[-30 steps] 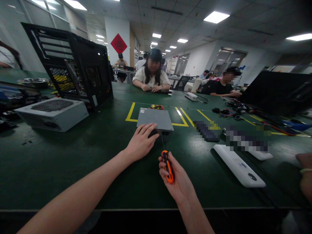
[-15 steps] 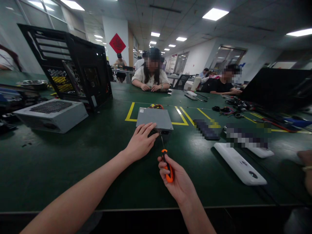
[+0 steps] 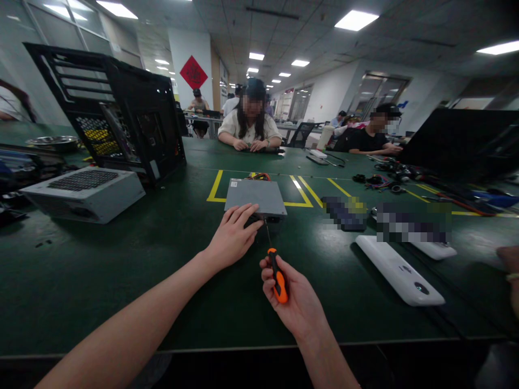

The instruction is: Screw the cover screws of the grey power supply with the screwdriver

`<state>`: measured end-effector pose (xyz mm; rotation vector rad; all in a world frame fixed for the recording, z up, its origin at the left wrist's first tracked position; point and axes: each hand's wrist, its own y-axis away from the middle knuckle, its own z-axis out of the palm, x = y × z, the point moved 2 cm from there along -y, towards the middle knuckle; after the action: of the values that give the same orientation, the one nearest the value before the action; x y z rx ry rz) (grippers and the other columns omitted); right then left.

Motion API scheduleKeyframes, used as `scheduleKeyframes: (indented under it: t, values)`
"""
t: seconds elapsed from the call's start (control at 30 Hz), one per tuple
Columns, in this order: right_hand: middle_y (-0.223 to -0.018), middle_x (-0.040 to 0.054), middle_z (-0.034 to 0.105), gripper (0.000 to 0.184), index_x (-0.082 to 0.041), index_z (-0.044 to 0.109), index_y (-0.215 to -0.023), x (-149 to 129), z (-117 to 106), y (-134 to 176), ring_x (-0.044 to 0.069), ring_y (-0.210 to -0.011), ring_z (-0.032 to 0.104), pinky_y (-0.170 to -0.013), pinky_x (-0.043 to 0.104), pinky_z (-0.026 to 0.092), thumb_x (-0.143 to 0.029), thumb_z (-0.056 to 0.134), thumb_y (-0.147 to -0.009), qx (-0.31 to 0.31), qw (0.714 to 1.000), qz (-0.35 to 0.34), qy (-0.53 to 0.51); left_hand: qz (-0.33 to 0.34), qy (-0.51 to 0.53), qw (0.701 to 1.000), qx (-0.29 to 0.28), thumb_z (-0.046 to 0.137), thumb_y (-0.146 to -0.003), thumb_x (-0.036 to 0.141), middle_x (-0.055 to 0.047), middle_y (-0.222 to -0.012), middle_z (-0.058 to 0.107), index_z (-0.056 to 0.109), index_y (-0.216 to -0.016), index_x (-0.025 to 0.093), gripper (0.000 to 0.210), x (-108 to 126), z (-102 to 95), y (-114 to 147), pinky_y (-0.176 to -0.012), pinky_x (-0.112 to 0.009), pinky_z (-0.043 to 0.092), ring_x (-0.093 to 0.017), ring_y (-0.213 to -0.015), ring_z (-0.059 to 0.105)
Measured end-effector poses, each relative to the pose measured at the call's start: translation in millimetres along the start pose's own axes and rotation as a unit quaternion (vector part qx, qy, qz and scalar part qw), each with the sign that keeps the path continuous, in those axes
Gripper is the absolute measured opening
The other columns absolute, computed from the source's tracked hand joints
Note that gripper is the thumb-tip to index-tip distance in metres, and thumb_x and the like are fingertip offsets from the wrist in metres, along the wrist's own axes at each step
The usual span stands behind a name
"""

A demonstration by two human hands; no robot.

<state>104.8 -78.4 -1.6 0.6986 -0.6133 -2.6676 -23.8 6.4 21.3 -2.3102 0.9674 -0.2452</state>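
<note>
A grey computer power supply unit (image 3: 259,195) lies on the green table, coloured wires at its far side. My left hand (image 3: 237,233) grips its near left edge, with fingers on the top cover and the thumb by the front face. In my right hand (image 3: 292,292) is an orange and black screwdriver (image 3: 279,283), held by the handle. Its thin shaft points away from me and meets the unit's near face, just right of my left thumb. The exact spot under the tip is too small to make out.
Left stand a second power supply (image 3: 87,192) and an open black computer case (image 3: 133,119). Yellow tape (image 3: 298,205) marks the tabletop. To the right lie a white device (image 3: 399,270), a blurred dark phone-like object (image 3: 344,213) and loose cables (image 3: 377,183). A person (image 3: 249,121) sits opposite.
The screwdriver's handle has turned slightly in my right hand, its orange and black pattern now facing differently. My left hand and the power supply keep their places; the view shifts a little.
</note>
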Motion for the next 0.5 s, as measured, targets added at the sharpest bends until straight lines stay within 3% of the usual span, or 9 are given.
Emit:
scheduleKeyframes:
  t: [0.13,0.27,0.37,0.5]
  values:
    - [-0.077,0.0069,0.056,0.024,-0.008,0.058,-0.099,0.8,-0.1,-0.3,0.005,-0.054,0.051,-0.039,0.011,0.04,-0.023,0.042,-0.088,-0.033,0.999,0.015,0.007,0.0,0.0,1.0,0.0,0.043,-0.085,0.019,-0.009,-0.137,0.037,0.057,-0.113,0.022,0.031,0.1,-0.4,-0.1,-0.102,-0.046,0.028,-0.026,-0.127,0.031]
    - [-0.075,0.0067,0.055,0.015,-0.008,0.058,-0.084,-0.1,-1.7,-0.1,0.003,-0.05,0.047,-0.033,0.007,0.031,-0.016,0.045,-0.086,-0.021,1.0,-0.005,-0.016,0.001,0.005,1.0,-0.002,0.043,-0.085,0.02,-0.009,-0.137,0.037,0.057,-0.113,0.022,0.031,0.0,-0.5,-0.3,-0.102,-0.045,0.028,-0.025,-0.127,0.031]
    - [-0.075,0.0063,0.055,0.015,-0.008,0.057,-0.08,-0.4,-2.4,0.0,0.003,-0.052,0.048,-0.037,0.009,0.037,-0.016,0.045,-0.086,-0.003,1.0,-0.008,-0.009,-0.003,0.005,1.0,-0.001,0.044,-0.085,0.02,-0.009,-0.137,0.037,0.057,-0.112,0.022,0.031,0.0,-0.3,-0.3,-0.102,-0.045,0.028,-0.025,-0.126,0.032]
    - [-0.077,0.0072,0.056,0.024,-0.007,0.058,-0.097,0.5,-1.1,-1.1,0.006,-0.055,0.05,-0.042,0.013,0.043,-0.023,0.041,-0.089,-0.032,0.999,0.013,0.012,-0.002,0.003,1.0,0.003,0.044,-0.085,0.019,-0.009,-0.137,0.038,0.058,-0.112,0.023,0.03,0.1,0.2,0.0,-0.101,-0.045,0.029,-0.025,-0.126,0.032]
